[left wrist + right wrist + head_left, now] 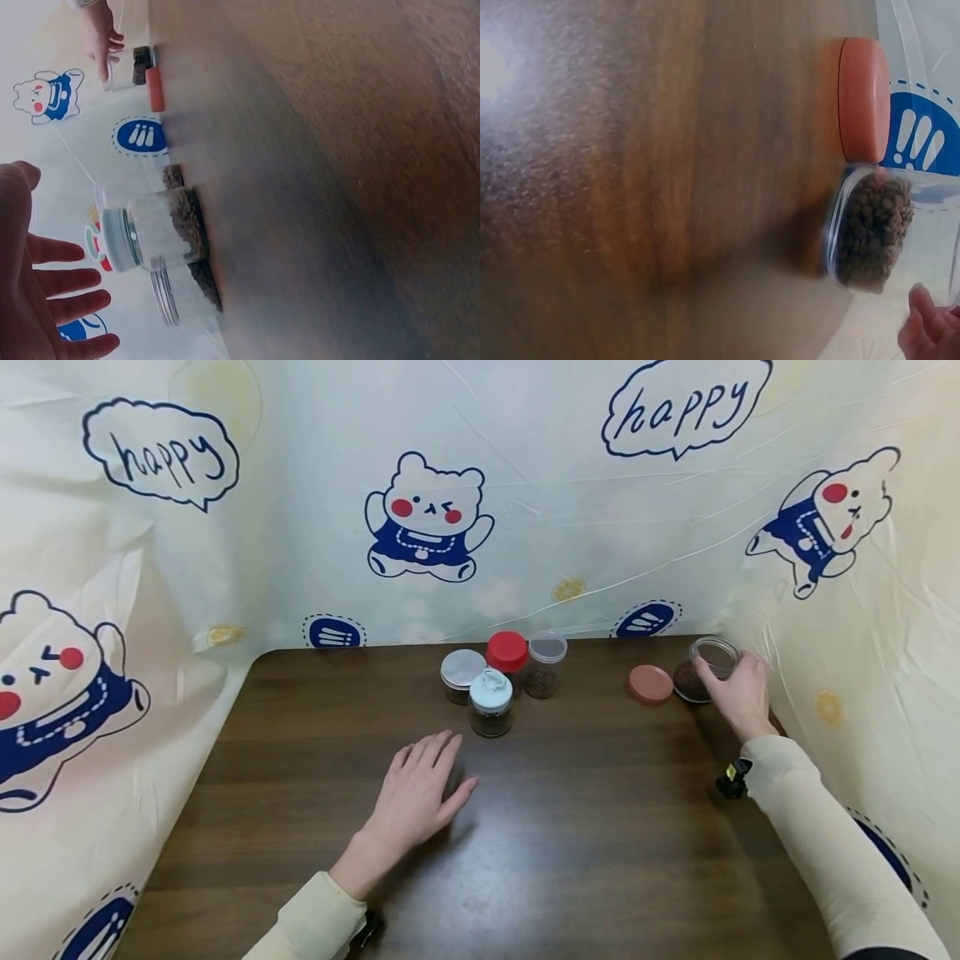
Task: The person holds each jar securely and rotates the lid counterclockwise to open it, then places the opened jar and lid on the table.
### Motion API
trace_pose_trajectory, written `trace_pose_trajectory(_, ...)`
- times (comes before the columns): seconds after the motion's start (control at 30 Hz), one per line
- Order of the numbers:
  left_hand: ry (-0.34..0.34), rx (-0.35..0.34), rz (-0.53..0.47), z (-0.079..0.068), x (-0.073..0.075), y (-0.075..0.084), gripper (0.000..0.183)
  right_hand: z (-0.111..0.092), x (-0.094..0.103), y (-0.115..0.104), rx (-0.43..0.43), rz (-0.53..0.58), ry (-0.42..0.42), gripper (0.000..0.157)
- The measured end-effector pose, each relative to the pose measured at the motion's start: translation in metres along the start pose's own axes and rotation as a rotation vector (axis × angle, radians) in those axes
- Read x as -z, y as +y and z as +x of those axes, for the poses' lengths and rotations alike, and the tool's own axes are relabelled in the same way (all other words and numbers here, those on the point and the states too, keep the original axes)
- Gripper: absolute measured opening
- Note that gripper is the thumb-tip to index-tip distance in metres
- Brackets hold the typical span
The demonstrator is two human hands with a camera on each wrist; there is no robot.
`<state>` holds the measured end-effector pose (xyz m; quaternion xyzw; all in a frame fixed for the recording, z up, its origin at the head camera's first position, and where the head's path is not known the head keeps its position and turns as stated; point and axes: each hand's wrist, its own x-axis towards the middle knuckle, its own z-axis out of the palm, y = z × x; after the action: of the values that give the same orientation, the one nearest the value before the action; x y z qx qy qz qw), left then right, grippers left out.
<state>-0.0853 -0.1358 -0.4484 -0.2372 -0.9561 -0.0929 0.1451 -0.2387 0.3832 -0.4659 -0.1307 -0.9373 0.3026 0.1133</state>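
Note:
At the table's back right corner, my right hand [741,692] grips an uncapped clear jar [691,683] near its mouth. Dark brown pellets [874,229] fill the lower part of this jar. A pinkish-red lid [650,684] lies flat just left of it. My left hand [420,785] hovers over the middle of the table with its fingers spread, holding nothing. Nearest to it stands a small glass jar with a pale blue lid [491,690], with brown bits inside. In the left wrist view this pale-lidded jar [157,229] stands upright beyond the fingertips.
Behind the pale-lidded jar, a silver-lidded jar [462,672], a red-lidded jar [507,652] and a clear-topped jar [545,667] stand close together. The brown wooden table [315,777] is bordered at the back and sides by a printed cloth [525,510] with bears.

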Motion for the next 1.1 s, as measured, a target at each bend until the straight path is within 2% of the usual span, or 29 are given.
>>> trace_pose_trajectory(0.1, 0.002, 0.001, 0.009, 0.0, -0.002, 0.0, 0.065, -0.004, 0.0, -0.001, -0.041, 0.001, 0.026, 0.099)
trace_pose_trajectory(0.23, -0.023, 0.013, 0.016, -0.001, -0.003, 0.001, 0.065, -0.011, 0.001, -0.006, -0.037, 0.028, 0.147, 0.085)
trace_pose_trajectory(0.37, -0.053, 0.02, 0.013, -0.001, -0.002, 0.002, 0.065, -0.023, 0.0, -0.017, 0.074, 0.016, 0.269, 0.067)
trace_pose_trajectory(0.5, -0.056, 0.019, 0.01, -0.001, -0.002, 0.003, 0.065, -0.041, -0.004, -0.034, 0.22, -0.017, 0.318, 0.057)
trace_pose_trajectory(0.8, -0.022, 0.001, 0.027, -0.001, -0.003, 0.002, 0.062, -0.084, -0.01, -0.082, 0.515, -0.079, 0.211, 0.037)
trace_pose_trajectory(0.97, 0.005, -0.008, 0.031, -0.001, -0.001, 0.004, 0.06, -0.107, -0.01, -0.106, 0.636, -0.117, 0.161, 0.036)
trace_pose_trajectory(1.1, 0.032, -0.018, 0.024, -0.001, 0.0, 0.004, 0.059, -0.125, -0.011, -0.124, 0.718, -0.177, 0.08, 0.037)
